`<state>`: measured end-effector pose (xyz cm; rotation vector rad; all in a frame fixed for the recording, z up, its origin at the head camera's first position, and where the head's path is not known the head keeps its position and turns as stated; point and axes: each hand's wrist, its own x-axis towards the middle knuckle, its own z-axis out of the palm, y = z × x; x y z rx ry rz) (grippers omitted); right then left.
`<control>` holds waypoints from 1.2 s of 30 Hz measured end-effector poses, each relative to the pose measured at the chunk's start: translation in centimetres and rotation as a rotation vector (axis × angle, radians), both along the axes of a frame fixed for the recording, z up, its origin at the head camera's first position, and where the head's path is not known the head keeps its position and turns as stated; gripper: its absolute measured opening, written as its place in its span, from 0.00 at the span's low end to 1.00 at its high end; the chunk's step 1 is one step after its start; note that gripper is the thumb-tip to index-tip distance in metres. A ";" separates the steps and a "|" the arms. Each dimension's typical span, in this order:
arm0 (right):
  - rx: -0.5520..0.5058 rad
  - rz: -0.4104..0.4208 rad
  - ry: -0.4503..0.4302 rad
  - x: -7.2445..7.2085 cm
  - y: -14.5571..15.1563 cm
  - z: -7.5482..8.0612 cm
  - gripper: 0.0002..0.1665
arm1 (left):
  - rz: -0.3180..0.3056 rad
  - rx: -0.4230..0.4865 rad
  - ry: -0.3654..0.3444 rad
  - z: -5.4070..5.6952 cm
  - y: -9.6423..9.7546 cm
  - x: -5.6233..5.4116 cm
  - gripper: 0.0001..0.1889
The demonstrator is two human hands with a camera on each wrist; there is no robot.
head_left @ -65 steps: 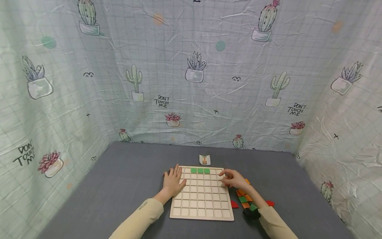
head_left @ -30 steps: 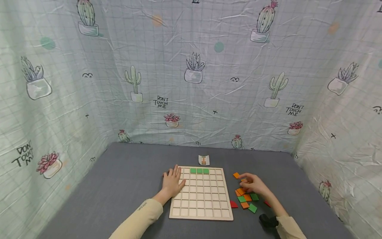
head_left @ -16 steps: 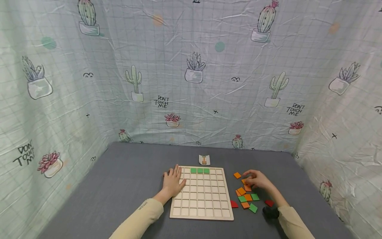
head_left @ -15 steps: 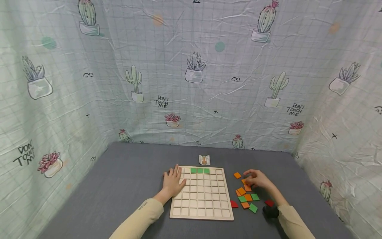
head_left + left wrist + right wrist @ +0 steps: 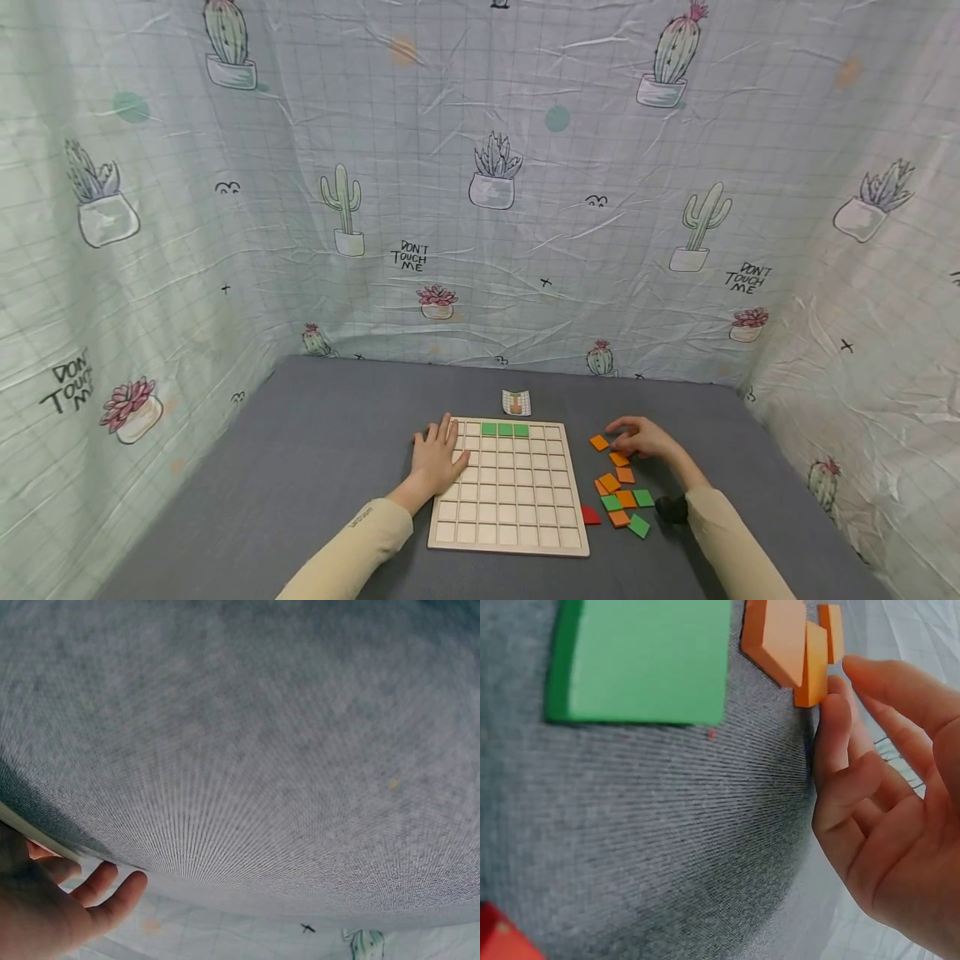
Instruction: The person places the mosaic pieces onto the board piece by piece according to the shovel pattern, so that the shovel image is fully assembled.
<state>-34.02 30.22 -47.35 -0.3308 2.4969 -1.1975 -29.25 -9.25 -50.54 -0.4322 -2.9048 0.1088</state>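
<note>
In the head view a pale wooden grid board lies on the grey table, with a row of green square tiles in its far row. My left hand rests on the board's left edge, fingers spread; the left wrist view shows its fingers beside that edge. To the right of the board my right hand reaches over loose tiles, its fingertips close to an orange tile. In the right wrist view the index finger of the right hand is stretched out near an orange tile, other fingers bent, nothing held.
Several orange and green tiles lie loosely near the right hand, among them a green tile. A red quarter-round piece sits at the board's right edge. A small patterned card lies beyond the board. A printed cloth surrounds the table.
My right hand has left the board's right side and gone right to the loose tiles, lately drifting slightly away from me. Its sleeve now covers a red piece. The left hand stays put.
</note>
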 end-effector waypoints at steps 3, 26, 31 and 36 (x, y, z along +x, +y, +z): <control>0.005 0.031 -0.015 -0.3 0.0 0.0 0.20 | -0.009 0.021 0.010 -0.2 -0.1 -0.1 0.33; 0.150 -0.182 0.095 -0.7 -1.4 -0.7 0.17 | -0.015 0.023 0.005 0.1 0.2 0.3 0.32; 0.071 -0.216 0.046 -1.0 -0.9 -0.9 0.18 | -0.009 0.013 0.006 0.2 0.2 0.2 0.32; 0.048 -0.191 0.018 -1.0 -0.6 -0.9 0.22 | -0.007 0.014 0.014 0.0 0.0 0.0 0.32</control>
